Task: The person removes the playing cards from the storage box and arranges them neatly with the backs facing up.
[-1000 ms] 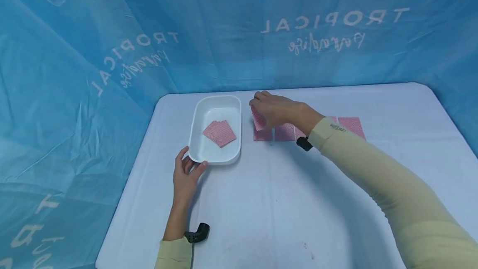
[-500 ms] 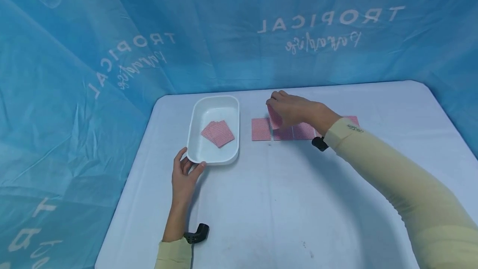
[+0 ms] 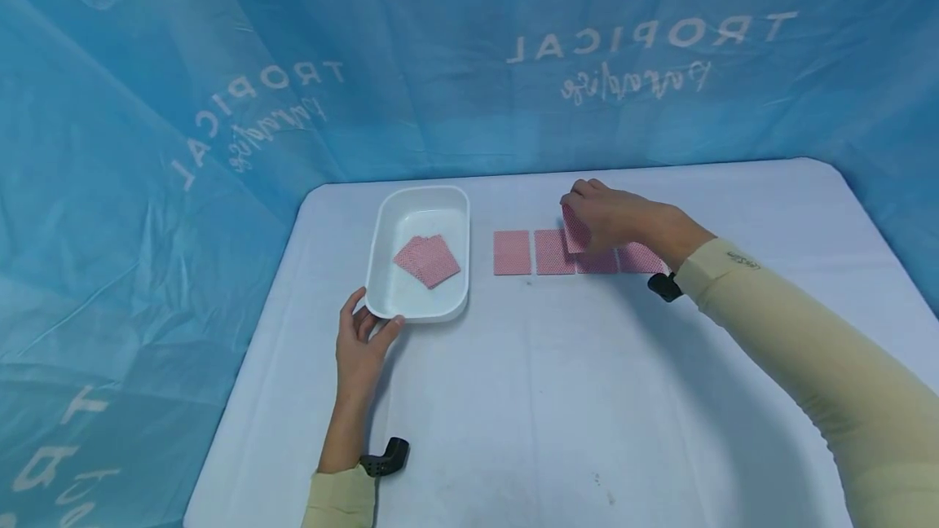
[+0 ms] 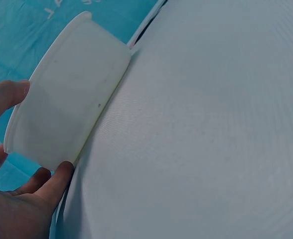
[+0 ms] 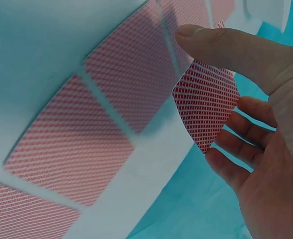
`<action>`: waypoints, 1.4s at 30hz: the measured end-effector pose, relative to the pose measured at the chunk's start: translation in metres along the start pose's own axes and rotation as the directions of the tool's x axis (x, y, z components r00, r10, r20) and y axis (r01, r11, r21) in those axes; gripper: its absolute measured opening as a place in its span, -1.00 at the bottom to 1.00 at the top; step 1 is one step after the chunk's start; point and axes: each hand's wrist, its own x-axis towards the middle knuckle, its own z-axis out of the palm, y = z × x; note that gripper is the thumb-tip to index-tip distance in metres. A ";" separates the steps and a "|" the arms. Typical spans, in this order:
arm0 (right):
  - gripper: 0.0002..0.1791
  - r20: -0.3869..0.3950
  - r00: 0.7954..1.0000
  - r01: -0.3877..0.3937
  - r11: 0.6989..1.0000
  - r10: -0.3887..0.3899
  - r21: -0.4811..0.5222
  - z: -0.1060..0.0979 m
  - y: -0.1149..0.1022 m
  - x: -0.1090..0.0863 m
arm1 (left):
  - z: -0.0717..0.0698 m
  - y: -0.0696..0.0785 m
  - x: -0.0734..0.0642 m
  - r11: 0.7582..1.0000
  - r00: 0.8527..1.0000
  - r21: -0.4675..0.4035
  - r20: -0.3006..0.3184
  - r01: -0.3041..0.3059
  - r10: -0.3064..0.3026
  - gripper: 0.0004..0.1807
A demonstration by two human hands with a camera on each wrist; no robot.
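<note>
My right hand (image 3: 616, 214) holds a red-and-white patterned playing card (image 5: 206, 102) between thumb and fingers, the card slightly bowed. It hangs over the third card (image 3: 597, 262) in a row of similar cards, all with the patterned side up. Left of that lie two more cards, the leftmost card (image 3: 511, 253) and its neighbour (image 3: 554, 253). My forearm hides the row's right end. With my left hand (image 3: 361, 349) I grip the near-left corner of a white plastic tub (image 3: 433, 214), thumb and fingers spread about its rim and wall. Several overlapping cards (image 3: 433, 261) lie inside it.
The table (image 3: 535, 398) has a white cloth over it. A blue printed curtain (image 3: 425, 47) closes off the back and left sides. Black wrist devices (image 3: 387, 458) sit at both my wrists.
My right hand has moved rightward along the row with the playing card, from over the leftmost card to over the third. My left hand stays at the tub's corner.
</note>
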 end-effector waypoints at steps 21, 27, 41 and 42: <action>0.10 0.023 0.992 -0.125 0.992 0.125 0.018 0.013 0.045 -0.035 | -0.001 -0.001 -0.001 1.000 1.000 0.001 -0.001 -0.020 0.020 -0.14; 0.10 0.032 0.987 -0.156 0.987 0.155 0.037 0.014 0.056 -0.048 | -0.001 -0.004 0.000 1.000 1.000 0.008 -0.009 -0.016 0.016 -0.15; 0.14 0.053 0.969 -0.243 0.970 0.241 0.028 0.017 0.082 -0.080 | 0.001 0.035 -0.013 0.999 1.000 0.032 0.012 -0.010 0.010 -0.16; 0.15 0.052 0.968 -0.247 0.969 0.245 0.029 0.017 0.083 -0.082 | 0.001 0.036 -0.013 0.999 1.000 0.034 0.012 -0.014 0.014 -0.16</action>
